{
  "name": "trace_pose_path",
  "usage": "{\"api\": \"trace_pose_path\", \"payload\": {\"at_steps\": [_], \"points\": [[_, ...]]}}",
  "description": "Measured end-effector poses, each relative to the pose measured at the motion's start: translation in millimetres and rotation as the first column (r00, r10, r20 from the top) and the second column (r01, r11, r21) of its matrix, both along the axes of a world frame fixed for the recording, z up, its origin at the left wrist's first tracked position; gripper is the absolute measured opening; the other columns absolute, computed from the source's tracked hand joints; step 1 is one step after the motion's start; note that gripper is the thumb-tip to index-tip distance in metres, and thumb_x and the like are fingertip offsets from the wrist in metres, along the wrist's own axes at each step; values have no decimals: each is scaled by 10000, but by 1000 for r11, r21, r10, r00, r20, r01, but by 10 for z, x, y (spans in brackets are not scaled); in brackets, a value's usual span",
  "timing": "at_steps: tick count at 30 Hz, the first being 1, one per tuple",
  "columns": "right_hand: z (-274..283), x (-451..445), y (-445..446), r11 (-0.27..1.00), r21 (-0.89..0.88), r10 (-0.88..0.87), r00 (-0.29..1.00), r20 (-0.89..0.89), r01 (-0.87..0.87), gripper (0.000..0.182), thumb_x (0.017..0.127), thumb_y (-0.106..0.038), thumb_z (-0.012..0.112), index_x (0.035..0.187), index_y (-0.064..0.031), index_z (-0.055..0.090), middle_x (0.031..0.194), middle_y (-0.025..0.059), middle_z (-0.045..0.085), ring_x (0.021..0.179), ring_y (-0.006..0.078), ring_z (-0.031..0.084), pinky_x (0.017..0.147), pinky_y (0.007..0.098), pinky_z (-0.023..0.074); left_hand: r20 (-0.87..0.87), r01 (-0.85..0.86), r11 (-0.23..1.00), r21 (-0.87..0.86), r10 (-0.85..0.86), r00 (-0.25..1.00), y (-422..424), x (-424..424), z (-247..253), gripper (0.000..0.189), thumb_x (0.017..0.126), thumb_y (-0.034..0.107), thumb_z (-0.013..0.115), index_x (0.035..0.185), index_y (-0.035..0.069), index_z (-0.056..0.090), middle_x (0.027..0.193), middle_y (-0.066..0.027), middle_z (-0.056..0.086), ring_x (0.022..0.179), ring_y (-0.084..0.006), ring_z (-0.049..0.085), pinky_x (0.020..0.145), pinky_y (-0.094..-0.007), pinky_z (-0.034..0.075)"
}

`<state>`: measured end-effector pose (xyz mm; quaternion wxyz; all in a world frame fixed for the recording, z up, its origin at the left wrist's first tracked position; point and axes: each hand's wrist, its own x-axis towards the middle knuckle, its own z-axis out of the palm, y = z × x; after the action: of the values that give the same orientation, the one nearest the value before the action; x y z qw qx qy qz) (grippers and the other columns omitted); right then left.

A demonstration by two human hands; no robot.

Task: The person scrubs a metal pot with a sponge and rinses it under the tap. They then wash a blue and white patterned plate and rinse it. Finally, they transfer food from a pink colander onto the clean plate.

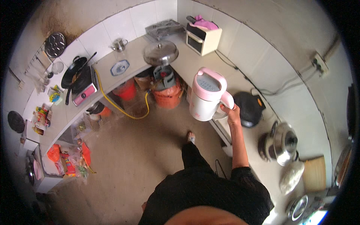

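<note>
My right hand (231,112) is closed around the side handle of a pink-and-white soymilk maker (206,95). The appliance is held upright in the air in front of the right-hand counter, its grey control panel facing up. To its right on the counter lies a black round electric pan (247,109). Only a small patch of skin at the left edge of the black clothing may belong to my left arm; the left hand itself is out of view.
Along the right counter (222,67) stand a toaster oven (203,39) and a steel pot (284,143). A large steel lid (161,53) is at the corner. A gas stove (85,94) bears a wok; its yellow hose (123,114) hangs towards a gas cylinder (164,77).
</note>
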<state>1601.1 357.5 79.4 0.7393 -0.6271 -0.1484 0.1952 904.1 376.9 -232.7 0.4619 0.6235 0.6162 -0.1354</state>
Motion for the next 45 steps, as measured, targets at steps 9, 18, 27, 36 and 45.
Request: {"api": "trace_pose_path", "payload": {"at_steps": [9,18,27,36,45], "points": [[-556,2341,793,983,-104,-127,973,192,149,296,666,-11,704,953,13,634,847,49,647,754,133,601,725,271,468,148,-635,754,-168,656,740,495,1578,637,130,797,145,555,866,38,582,826,-124,610,746,-292,622,637,-453,529],[-872,3201,631,951,53,-309,931,193,304,406,700,-72,706,1076,35,598,1022,96,603,901,195,556,804,333,437,131,-859,349,-374,937,324,1484,1966,1027,121,823,154,567,842,34,568,810,-124,595,724,-291,619,620,-462,548],[-947,3418,722,928,-33,-345,891,295,371,442,756,-102,676,1152,46,547,1108,121,567,978,223,518,877,386,400,445,-723,581,-374,796,409,3626,3215,1190,83,802,147,631,835,79,597,781,-32,596,717,-201,622,614,-358,554],[-1321,3601,-137,676,-491,-348,826,444,549,459,765,-134,678,1164,39,533,1160,152,561,973,244,562,837,347,453,701,-469,624,-625,713,14,6785,4580,770,274,836,168,604,991,-18,476,881,-164,568,727,-278,602,648,-451,556],[-1015,668,650,765,-327,-518,832,199,554,411,851,-151,495,1228,13,470,1086,176,578,954,304,588,765,346,489,424,-815,208,-541,904,-51,8140,5488,703,540,762,202,713,1157,9,400,1062,-194,546,832,-318,590,572,-494,504]]}}
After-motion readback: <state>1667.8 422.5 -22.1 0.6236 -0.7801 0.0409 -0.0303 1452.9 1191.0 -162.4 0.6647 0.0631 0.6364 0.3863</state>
